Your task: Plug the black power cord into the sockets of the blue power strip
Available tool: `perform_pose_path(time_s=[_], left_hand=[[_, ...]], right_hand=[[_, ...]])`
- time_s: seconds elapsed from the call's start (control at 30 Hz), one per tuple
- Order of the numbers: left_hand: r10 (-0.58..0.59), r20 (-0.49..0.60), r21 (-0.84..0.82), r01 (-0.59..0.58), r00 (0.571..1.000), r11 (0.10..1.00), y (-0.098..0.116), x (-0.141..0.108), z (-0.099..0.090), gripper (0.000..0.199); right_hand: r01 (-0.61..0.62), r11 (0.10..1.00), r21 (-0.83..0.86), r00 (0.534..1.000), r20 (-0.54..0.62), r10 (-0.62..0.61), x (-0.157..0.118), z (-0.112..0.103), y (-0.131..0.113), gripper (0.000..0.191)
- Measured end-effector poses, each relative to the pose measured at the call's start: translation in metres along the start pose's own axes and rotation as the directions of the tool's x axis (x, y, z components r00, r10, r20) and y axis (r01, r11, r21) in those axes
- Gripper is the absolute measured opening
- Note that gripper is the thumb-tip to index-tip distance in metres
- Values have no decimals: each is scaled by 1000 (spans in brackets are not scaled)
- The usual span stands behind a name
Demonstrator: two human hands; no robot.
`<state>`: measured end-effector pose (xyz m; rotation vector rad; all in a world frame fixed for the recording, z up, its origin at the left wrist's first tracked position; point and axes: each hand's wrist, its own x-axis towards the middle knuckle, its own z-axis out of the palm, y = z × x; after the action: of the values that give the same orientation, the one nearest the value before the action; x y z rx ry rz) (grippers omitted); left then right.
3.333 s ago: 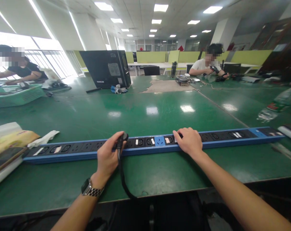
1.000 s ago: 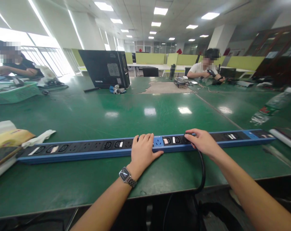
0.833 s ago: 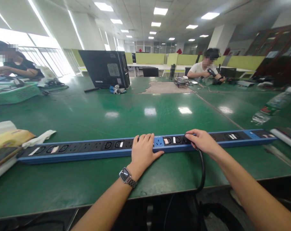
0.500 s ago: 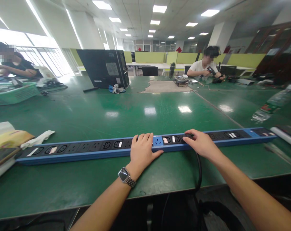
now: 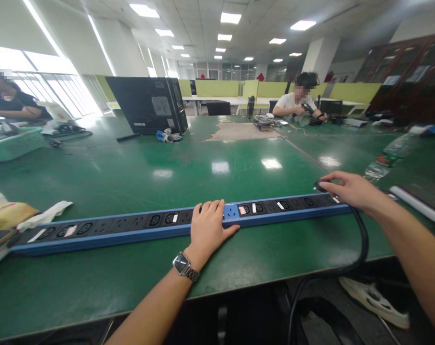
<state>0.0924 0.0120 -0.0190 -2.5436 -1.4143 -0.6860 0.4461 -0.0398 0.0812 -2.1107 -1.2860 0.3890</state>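
Observation:
A long blue-edged power strip with black sockets and small paper labels lies across the green table. My left hand presses over its middle, fingers across the top and thumb along the near side. A watch is on that wrist. Above the strip's right part, my right hand pinches a black plug, held clear of the sockets. From the plug a thick black cable loops down over the table's front edge.
A plastic bottle stands tilted-looking at the right, near a white-edged object. A yellow packet and tissue are at the left. Farther back are a black computer case, gloves, a green basket and two people.
My right hand has lifted the plug off the strip's sockets and moved it right and up, drawing the cable along. My left hand stays on the strip. The view has shifted slightly.

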Motion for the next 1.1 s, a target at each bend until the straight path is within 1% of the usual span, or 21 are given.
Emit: perform_pose_path(time_s=[0.03,0.1,0.13,0.2,0.43,0.6,0.67,0.73,0.77,0.8,0.83,0.9,0.93,0.97,1.0,1.03,1.1], left_hand=[[0,-1,-2,0,1000,1000,0,0,0,68],[-1,-6,-5,1,1000,1000,0,0,0,68],[-1,-7,-6,1,1000,1000,0,0,0,68],[-1,-8,-5,1,1000,1000,0,0,1,68],[-2,2,-2,2,1000,1000,0,0,1,69],[1,-2,-8,-1,1000,1000,0,-1,1,68],[-1,-4,-6,1,1000,1000,0,-1,2,68],[-4,-1,-1,4,1000,1000,0,-1,2,68],[-5,1,2,5,1000,1000,0,-1,2,68],[-5,3,4,5,1000,1000,0,-1,1,68],[-4,4,5,4,1000,1000,0,0,1,68],[-2,6,4,1,1000,1000,1,0,1,69],[-1,6,4,1,1000,1000,1,0,1,69],[-2,8,4,2,1000,1000,1,1,1,69],[-4,9,5,4,1000,1000,0,1,1,69],[-7,10,6,7,1000,1000,0,1,1,69],[-9,11,6,9,1000,1000,0,1,1,69]], right_hand=[[-2,998,-61,1000,20,4,7,-1,15,22],[24,991,-129,999,50,-17,17,0,41,21],[38,989,-141,998,51,-31,20,2,51,21],[66,985,-157,997,52,-58,24,7,63,23],[99,967,-236,992,100,-78,25,16,66,22],[183,954,-239,983,54,-175,22,21,80,27],[190,946,-263,982,63,-180,23,20,80,24],[179,934,-309,982,107,-153,27,14,71,20],[160,927,-341,985,112,-129,28,9,63,19],[131,918,-374,990,89,-105,29,3,53,19],[102,911,-401,995,43,-92,29,-3,40,21],[57,905,-421,993,-71,-96,24,-12,10,27],[69,908,-412,989,-90,-116,20,-13,-6,29],[82,913,-400,991,-68,-119,15,-11,-21,31],[105,914,-392,993,-11,-119,9,-6,-35,31],[172,907,-385,985,46,-168,4,3,-47,29],[313,878,-363,949,144,-279,-5,26,-63,25]])
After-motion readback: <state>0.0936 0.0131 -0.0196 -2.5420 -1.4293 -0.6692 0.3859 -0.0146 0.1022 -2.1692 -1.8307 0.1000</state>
